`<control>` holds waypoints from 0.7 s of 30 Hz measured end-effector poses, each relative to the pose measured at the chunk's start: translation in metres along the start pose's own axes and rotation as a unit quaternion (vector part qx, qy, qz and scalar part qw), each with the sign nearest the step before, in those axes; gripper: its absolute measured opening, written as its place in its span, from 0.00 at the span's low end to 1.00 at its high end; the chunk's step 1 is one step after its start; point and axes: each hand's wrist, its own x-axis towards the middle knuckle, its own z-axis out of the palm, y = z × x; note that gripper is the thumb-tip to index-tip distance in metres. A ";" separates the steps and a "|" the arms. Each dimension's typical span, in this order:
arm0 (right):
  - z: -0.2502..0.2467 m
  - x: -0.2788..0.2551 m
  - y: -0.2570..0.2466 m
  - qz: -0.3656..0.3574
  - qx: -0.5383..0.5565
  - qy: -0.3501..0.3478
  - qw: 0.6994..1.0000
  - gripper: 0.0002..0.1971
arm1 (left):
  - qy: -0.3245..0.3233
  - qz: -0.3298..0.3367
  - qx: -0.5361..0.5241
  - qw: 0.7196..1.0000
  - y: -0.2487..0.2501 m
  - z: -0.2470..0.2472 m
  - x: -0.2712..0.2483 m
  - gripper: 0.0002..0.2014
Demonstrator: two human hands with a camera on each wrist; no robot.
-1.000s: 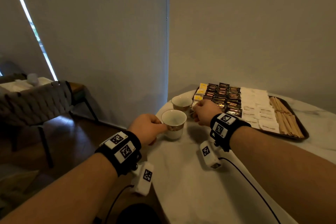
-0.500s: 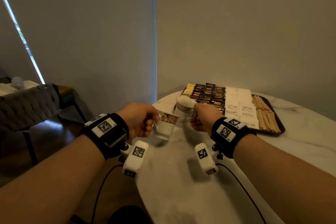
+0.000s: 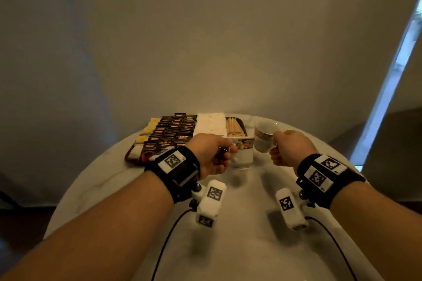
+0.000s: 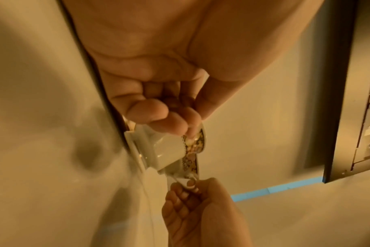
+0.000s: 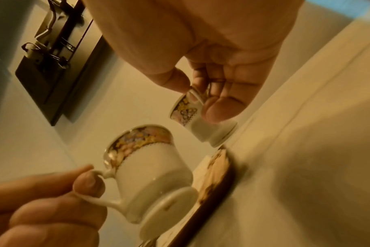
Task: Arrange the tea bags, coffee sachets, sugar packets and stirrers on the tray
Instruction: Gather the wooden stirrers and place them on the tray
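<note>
The tray (image 3: 131, 159) at the table's far left looks fully stocked; left hand (image 3: 211, 155) and right hand (image 3: 288, 147) each pinch a teacup's handle aloft, needing gentle set-down beside it

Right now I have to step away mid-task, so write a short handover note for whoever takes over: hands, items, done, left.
Left hand: pinches the handle of a floral-band teacup, held above the table.
Right hand: holds a second teacup by its handle, tilted, also in the air.
Tray at the far edge of the table: yellow tea bags, dark coffee sachets, white sugar packets and wooden stirrers lie in sorted blocks, left to right.
Done: the tray looks arranged.
Left: probably set both cups down; where is not shown.
</note>
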 end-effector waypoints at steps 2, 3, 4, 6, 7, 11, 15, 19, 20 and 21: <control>-0.021 0.013 0.009 0.012 0.002 0.016 1.000 0.13 | -0.007 0.005 -0.013 1.000 0.003 0.034 0.015 0.11; -0.030 0.020 0.012 0.015 0.002 0.022 1.000 0.13 | -0.007 0.009 -0.016 1.000 0.005 0.048 0.024 0.12; -0.037 0.026 0.014 0.017 0.001 0.026 1.000 0.13 | -0.006 0.013 -0.017 1.000 0.006 0.061 0.032 0.12; -0.047 0.039 0.019 0.019 -0.001 0.031 0.999 0.12 | 0.003 0.018 -0.017 1.000 0.009 0.082 0.049 0.12; -0.051 0.046 0.021 0.021 -0.004 0.031 0.999 0.11 | 0.009 0.017 -0.019 1.000 0.010 0.091 0.057 0.12; -0.059 0.075 0.027 0.020 -0.010 0.023 0.999 0.13 | 0.024 -0.010 -0.036 0.999 0.017 0.118 0.082 0.14; -0.063 0.098 0.036 0.021 -0.038 0.020 0.999 0.15 | 0.029 -0.037 -0.029 0.998 0.021 0.135 0.102 0.18; -0.064 0.114 0.046 0.012 -0.070 0.019 0.997 0.14 | 0.024 -0.043 -0.027 0.998 0.023 0.143 0.122 0.19; -0.064 0.116 0.046 0.011 -0.075 0.017 0.997 0.14 | 0.021 -0.044 -0.027 0.998 0.023 0.143 0.126 0.19; -0.065 0.119 0.045 0.008 -0.077 0.014 0.997 0.14 | 0.025 -0.046 -0.028 0.998 0.024 0.144 0.131 0.18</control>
